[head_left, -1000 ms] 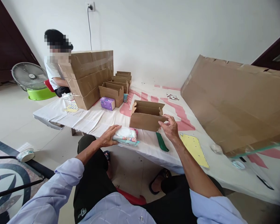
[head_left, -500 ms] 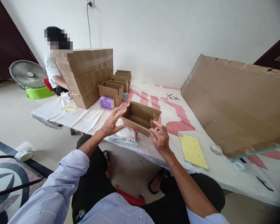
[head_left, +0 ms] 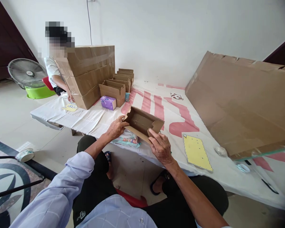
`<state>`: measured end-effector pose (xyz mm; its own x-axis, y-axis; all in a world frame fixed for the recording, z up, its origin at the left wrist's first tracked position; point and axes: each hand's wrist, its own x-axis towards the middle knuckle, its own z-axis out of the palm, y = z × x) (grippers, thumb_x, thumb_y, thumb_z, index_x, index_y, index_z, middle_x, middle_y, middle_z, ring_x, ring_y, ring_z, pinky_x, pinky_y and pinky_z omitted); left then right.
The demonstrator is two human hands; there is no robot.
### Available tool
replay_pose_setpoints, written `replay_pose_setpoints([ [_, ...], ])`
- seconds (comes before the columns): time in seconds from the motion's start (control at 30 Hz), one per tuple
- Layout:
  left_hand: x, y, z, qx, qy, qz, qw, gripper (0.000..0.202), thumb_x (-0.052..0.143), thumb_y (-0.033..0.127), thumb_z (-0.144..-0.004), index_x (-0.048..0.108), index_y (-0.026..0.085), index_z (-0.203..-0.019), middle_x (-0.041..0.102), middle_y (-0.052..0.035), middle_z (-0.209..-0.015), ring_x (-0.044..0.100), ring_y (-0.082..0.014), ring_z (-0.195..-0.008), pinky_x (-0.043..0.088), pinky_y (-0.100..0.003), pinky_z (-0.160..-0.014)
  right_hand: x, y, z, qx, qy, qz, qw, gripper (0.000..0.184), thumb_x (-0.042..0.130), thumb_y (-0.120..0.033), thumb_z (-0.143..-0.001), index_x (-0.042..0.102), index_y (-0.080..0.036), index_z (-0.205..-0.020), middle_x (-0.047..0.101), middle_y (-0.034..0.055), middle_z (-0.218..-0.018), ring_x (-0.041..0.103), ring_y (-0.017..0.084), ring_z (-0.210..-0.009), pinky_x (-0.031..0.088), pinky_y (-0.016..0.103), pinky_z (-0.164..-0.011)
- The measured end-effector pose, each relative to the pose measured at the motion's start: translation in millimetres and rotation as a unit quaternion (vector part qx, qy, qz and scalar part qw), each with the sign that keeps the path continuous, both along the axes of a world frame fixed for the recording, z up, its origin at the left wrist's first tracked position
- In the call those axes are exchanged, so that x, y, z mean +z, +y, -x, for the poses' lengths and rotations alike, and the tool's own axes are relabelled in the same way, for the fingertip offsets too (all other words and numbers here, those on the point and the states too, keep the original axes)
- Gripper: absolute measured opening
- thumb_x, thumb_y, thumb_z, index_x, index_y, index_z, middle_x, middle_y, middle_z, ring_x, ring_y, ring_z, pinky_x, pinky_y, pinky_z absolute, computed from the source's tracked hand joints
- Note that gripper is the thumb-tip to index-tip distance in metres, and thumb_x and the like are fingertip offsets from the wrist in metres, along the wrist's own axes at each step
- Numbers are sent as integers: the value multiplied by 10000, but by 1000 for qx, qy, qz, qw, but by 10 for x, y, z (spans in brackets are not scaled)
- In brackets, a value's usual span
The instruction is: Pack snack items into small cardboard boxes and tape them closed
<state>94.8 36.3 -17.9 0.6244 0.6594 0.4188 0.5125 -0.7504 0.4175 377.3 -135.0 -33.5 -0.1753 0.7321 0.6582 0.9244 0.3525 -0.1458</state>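
Observation:
I hold a small open cardboard box (head_left: 142, 123) tilted toward me above the near edge of the white-covered table (head_left: 90, 115). My left hand (head_left: 116, 129) grips its left end, fingers curled on the corner. My right hand (head_left: 160, 147) clasps its near right corner. Under the box, on the table edge, lies a pack of wet wipes (head_left: 128, 139), partly hidden by the box and my left hand.
A yellow sheet (head_left: 196, 152) lies right of my hand. Large taped cartons (head_left: 90, 74), several small open boxes (head_left: 116, 87) and a purple tissue pack (head_left: 109, 103) stand at the far left, with another person (head_left: 53, 68) behind. A big cardboard sheet (head_left: 242, 101) leans at right.
My left hand left the wipes pack and took the box's left end. Both hands lifted the box off the table and tilted it toward me.

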Motion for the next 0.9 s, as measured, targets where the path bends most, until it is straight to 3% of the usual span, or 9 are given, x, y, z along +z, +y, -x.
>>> replay_pose_setpoints([
  [0.23, 49, 48, -80, 37, -36, 7, 999, 501, 592, 51, -861, 836, 272, -1239, 582, -94, -1579, 684, -317, -1348, 578, -494, -1185, 122, 89, -63, -12, 2, -46, 999, 315, 624, -216, -990, 655, -253, -1302, 644, 144, -1573, 678, 345, -1239, 557, 552, -1043],
  [0.37, 162, 172, 39, 76, -65, 0, 995, 490, 576, 39, -868, 846, 251, -1218, 627, -107, -1541, 697, -314, -1313, 567, -496, -1183, 82, 145, -150, -37, 37, -53, 997, 389, 663, -300, -994, 621, -233, -1375, 676, 177, -1490, 664, 365, -1304, 538, 568, -1107],
  [0.5, 359, 434, 366, 131, -102, -18, 986, 459, 593, 54, -871, 860, 260, -1181, 683, -92, -1467, 668, -313, -1348, 528, -495, -1220, -44, 185, -288, -49, 53, -23, 997, 304, 621, -321, -1011, 670, -234, -1298, 718, 160, -1388, 689, 345, -1231, 548, 551, -1090],
  [0.67, 575, 844, 948, 193, -145, -32, 970, 366, 672, 123, -858, 862, 252, -1143, 728, -94, -1378, 655, -319, -1348, 503, -507, -1232, -230, 159, -531, -88, 47, 5, 995, 279, 582, -342, -1022, 706, -230, -1245, 736, 156, -1331, 675, 348, -1242, 534, 546, -1098],
  [0.9, 612, 1367, 1554, 234, -203, -22, 951, 281, 653, 122, -805, 829, 232, -995, 759, -77, -1132, 640, -289, -1282, 493, -499, -1223, -507, 21, -865, -168, -10, 77, 983, 286, 621, -391, -971, 733, -211, -1163, 748, 168, -1241, 659, 376, -1167, 559, 526, -969],
])
